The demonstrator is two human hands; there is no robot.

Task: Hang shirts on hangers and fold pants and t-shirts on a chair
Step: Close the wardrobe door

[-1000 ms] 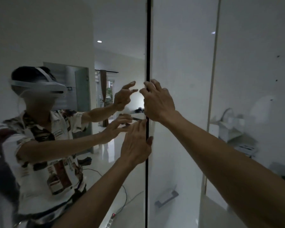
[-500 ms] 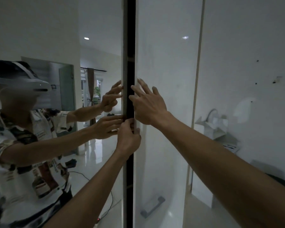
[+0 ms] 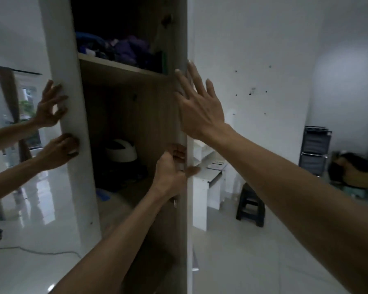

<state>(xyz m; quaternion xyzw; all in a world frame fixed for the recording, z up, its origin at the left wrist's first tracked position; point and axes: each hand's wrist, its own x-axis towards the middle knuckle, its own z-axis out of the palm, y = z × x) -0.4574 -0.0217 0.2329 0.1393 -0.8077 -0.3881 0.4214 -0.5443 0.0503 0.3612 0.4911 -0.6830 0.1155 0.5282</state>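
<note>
The left hand (image 3: 171,170) curls its fingers round the edge of the wardrobe door (image 3: 184,209), thumb on the outer face, while the right hand (image 3: 197,107) lies flat and spread against the same edge higher up, gripping nothing. The tall stiff panel probably swings easily when held at this free edge, both arms reaching forward. Clothes (image 3: 123,49), soft and limp, lie heaped on the upper shelf (image 3: 119,66) inside.

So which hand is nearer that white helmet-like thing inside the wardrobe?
Left. The left hand grips the door edge level with the white round object; the right hand presses higher up.
</note>
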